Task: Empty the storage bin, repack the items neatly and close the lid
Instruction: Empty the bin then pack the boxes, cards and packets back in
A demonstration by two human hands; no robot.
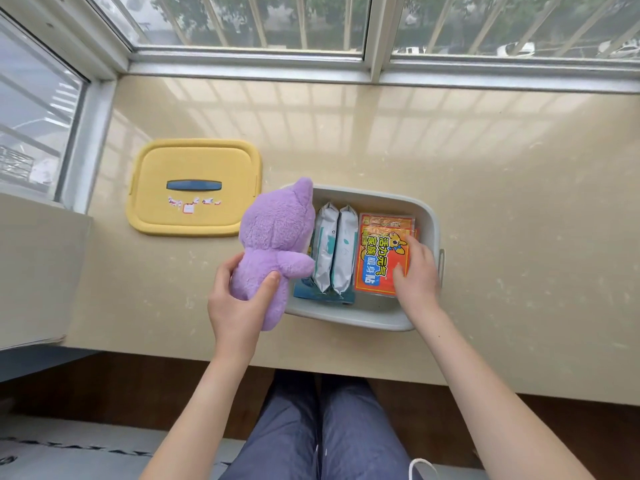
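The repacking step is judged to be in hand: the grey storage bin (346, 317), set near the middle of the beige table (502, 202), is already partly filled. Two white wipe packs (336, 247) are stood on edge side by side in its middle, over a flat teal pack (325, 298) that shows at their 6 o'clock end. A stack of orange-red body-warmer packets (379, 261) is laid flat along the 3 o'clock side. The right hand (415, 271) is rested on that stack, its grip open with the fingers fairly straight and nothing clearly pinched; the packets appear to be pressed into place. A purple plush toy (273, 233) is held by the left hand (239, 303) at the bin's 9 o'clock edge, the grip wrapped round its lower body, head toward 12 o'clock. Whether the rim is touched cannot be told. The yellow lid (194, 188) lies flat at 10 o'clock, apart from the bin. Next, the toy would likely need to be laid low in whatever room is left, so that the lid can be seated.
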